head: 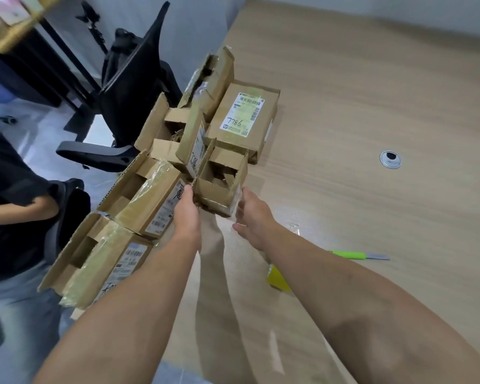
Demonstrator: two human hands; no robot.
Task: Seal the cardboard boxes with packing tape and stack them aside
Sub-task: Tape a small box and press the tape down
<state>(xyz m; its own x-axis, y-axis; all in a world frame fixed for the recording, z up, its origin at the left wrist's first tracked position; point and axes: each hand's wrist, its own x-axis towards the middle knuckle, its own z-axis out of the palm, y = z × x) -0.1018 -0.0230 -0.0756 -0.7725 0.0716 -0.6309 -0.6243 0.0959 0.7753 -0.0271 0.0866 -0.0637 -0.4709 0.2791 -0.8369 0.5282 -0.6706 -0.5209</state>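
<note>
Reaching out from the near edge of the desk (372,92), the person's two hands meet at a small open box (219,187). Nearest on the right, a yellow object (278,278) lies partly hidden behind the right forearm (358,295). Just beyond it a green-handled knife (355,255) rests flat on the wood, well apart from the cardboard.

On the near left, at the desk's edge, a taped box (94,259) sits with its flaps up and a printed label showing. A second labelled box (150,203) lies just behind it.

The left grip (187,214) is at the small open box's near left corner. Its thumb is up against the cardboard and its fingers are curled round the lower edge, so it has hold of the box. The right grip (250,214) is slack and spread, holding nothing. Its fingertips are just beside the near right corner; whether they touch it I cannot tell. The box stands between the two grips with its flaps up and its top unsealed.

Behind it a closed box (244,117) with a label marked 7786 lies flat, and more open-flapped boxes (172,134) stand to its left. Farther right is a round cable port (390,159). Off the desk to the left are a seated person in a dark top (11,195) and, farther back, a black office chair (133,87).
</note>
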